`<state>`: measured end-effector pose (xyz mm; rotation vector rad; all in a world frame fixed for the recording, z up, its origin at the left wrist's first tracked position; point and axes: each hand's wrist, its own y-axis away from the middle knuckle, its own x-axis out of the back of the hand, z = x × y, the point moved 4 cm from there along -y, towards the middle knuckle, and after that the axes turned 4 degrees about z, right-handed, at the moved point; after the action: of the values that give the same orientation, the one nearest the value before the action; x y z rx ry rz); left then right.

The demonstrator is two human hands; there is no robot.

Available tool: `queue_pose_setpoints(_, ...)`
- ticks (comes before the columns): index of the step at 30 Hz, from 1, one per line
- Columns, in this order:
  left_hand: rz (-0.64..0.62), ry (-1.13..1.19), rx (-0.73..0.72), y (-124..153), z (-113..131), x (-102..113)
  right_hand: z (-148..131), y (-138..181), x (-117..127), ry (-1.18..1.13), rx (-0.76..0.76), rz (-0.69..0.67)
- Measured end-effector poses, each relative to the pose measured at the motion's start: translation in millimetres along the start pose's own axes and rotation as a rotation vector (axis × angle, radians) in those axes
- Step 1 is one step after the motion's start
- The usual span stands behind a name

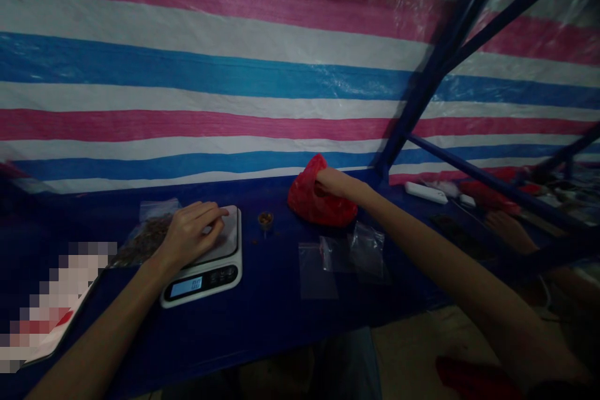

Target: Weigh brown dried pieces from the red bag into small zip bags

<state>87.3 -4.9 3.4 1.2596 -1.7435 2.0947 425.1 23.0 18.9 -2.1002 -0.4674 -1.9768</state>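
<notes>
My left hand hovers over or rests on the pan of a white digital scale, fingers stretched out and holding nothing; I cannot tell whether it touches. The scale's lit display reads about zero. My right hand reaches into a red plastic bag, which hides its fingers. Between scale and bag stands a small clear cup with brownish bits in it. Just in front of the red bag lie several clear plastic bags. Left of the scale is a clear bag of dark brown pieces.
A blue metal frame rises at the right, before a striped tarp wall. Beyond it lie a white power strip and another person's hand. A flat, partly pixelated item lies at the left.
</notes>
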Motion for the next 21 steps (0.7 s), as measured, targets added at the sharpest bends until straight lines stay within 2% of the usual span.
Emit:
queue_pose_setpoints(3, -0.008, -0.009, 0.009, -0.1, 0.0, -0.3, 9.3, 14.5, 10.0, -0.135, 0.133, -0.065)
queue_pose_setpoints(7, -0.013, -0.012, 0.005, 0.7, -0.1, -3.2, 12.2, 34.3, 34.0, -0.232, 0.117, 0.040)
queue_pose_setpoints(9, -0.026, -0.008, -0.002, 0.8, 0.2, -4.9, -5.0, 34.5, 44.5, -0.263, 0.147, 0.062)
queue_pose_setpoints(12, -0.051, 0.005, -0.004, 0.4, 0.5, -6.4, -49.9, 19.4, 50.5, -0.257, 0.256, 0.107)
queue_pose_setpoints(16, -0.033, -0.004, -0.011, -0.4, 0.7, -4.0, -105.2, -11.7, 29.0, -0.188, 0.419, 0.085)
queue_pose_setpoints(18, -0.010, -0.002, -0.022, -0.6, 1.1, -2.3, -119.0, -24.3, 13.1, -0.177, 0.454, 0.050)
queue_pose_setpoints(21, 0.002, -0.001, -0.033, 0.4, 1.0, -1.8, -125.1, -36.2, -5.2, -0.162, 0.468, 0.014)
